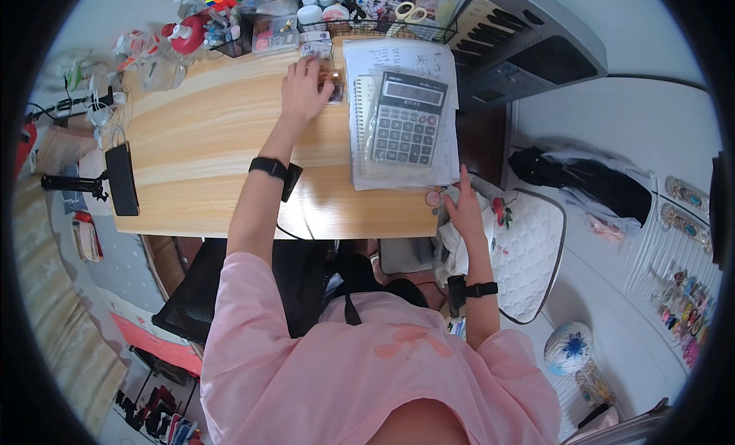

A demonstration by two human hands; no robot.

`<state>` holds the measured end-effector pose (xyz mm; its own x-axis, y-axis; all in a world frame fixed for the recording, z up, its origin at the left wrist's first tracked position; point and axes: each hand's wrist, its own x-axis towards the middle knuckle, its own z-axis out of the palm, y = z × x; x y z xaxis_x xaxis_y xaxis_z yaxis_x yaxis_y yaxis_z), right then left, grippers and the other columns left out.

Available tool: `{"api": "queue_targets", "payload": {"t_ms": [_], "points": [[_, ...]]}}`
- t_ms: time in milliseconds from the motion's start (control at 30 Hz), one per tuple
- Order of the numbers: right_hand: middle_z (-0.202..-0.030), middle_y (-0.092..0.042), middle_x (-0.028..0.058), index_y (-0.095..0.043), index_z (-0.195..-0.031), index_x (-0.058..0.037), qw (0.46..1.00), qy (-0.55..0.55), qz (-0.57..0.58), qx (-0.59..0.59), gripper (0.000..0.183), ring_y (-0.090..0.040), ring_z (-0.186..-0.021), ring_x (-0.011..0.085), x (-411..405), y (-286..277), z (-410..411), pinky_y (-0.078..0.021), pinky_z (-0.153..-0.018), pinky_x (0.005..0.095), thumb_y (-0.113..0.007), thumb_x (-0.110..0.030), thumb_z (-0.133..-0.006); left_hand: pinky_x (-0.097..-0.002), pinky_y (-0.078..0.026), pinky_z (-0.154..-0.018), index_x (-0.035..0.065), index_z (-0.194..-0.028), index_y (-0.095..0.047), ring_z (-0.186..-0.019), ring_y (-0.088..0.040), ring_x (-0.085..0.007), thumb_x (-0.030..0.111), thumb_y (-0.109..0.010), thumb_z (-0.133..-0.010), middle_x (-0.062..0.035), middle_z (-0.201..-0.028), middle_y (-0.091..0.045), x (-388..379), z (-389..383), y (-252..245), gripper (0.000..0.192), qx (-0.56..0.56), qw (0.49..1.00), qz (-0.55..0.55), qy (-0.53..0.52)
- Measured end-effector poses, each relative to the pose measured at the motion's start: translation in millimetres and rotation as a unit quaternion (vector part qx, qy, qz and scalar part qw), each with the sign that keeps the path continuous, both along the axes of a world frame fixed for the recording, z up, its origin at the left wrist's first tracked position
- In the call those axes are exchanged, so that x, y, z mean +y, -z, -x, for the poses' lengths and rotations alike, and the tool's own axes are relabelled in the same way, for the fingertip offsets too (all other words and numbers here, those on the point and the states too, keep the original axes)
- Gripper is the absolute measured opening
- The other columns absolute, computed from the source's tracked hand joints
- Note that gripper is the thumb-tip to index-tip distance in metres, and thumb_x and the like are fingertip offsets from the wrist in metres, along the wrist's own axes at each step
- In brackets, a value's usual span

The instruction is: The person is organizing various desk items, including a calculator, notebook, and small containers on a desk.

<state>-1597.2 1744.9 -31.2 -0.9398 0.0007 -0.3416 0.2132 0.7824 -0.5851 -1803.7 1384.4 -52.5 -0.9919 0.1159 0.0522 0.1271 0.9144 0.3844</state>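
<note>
At the far side of the wooden desk [229, 152], my left hand [304, 92] lies palm down, its thumb and fingertips against some small flat, glossy items [334, 84]. Whether it grips one of them is hidden. Just beyond them lie small printed cards or notes [316, 46]. A grey Deli calculator [409, 118] in clear plastic rests on a spiral notebook [360, 135] and a stack of papers [396, 52]. My right hand [466, 209] hovers by the desk's right edge, fingers apart and empty, near the papers' lower corner. A small round pink item [432, 198] sits beside it.
A wire basket [390, 29] holding jars and scissors lines the back, with a pen holder [232, 40] to its left. An electronic keyboard [528, 49] stands upright at right. A phone [122, 179] on a stand is at the left edge. A quilted white pad [528, 255] lies right.
</note>
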Motion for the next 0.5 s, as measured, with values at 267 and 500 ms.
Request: {"api": "queue_targets", "payload": {"t_ms": [267,500], "points": [[-0.105,-0.056,0.0266,-0.017,-0.143,-0.0098,0.999,-0.021,0.02,0.031,0.079,-0.054,-0.096,0.0424,1.0,12.4,-5.0,-0.0431,-0.083,0.0448,-0.062,-0.012,-0.078,-0.0513,-0.021,-0.106,0.0053,-0.139,-0.026,-0.131,-0.026,-0.0356,0.031,-0.048,-0.087,-0.0156,-0.144,-0.026,3.7,-31.8,31.6,0.062,0.056,0.996,0.026,0.064],[-0.104,-0.057,0.0265,-0.017,-0.143,-0.0095,0.999,-0.021,0.014,0.026,0.079,-0.054,-0.094,0.0424,-1.2,4.5,-4.0,-0.0434,-0.082,0.0456,-0.062,-0.013,-0.079,-0.0534,-0.02,-0.106,0.0131,-0.14,-0.026,-0.132,-0.021,-0.0412,0.033,-0.046,-0.09,-0.016,-0.146,-0.022,8.2,-18.1,29.9,0.058,0.07,0.996,0.048,0.035]]}}
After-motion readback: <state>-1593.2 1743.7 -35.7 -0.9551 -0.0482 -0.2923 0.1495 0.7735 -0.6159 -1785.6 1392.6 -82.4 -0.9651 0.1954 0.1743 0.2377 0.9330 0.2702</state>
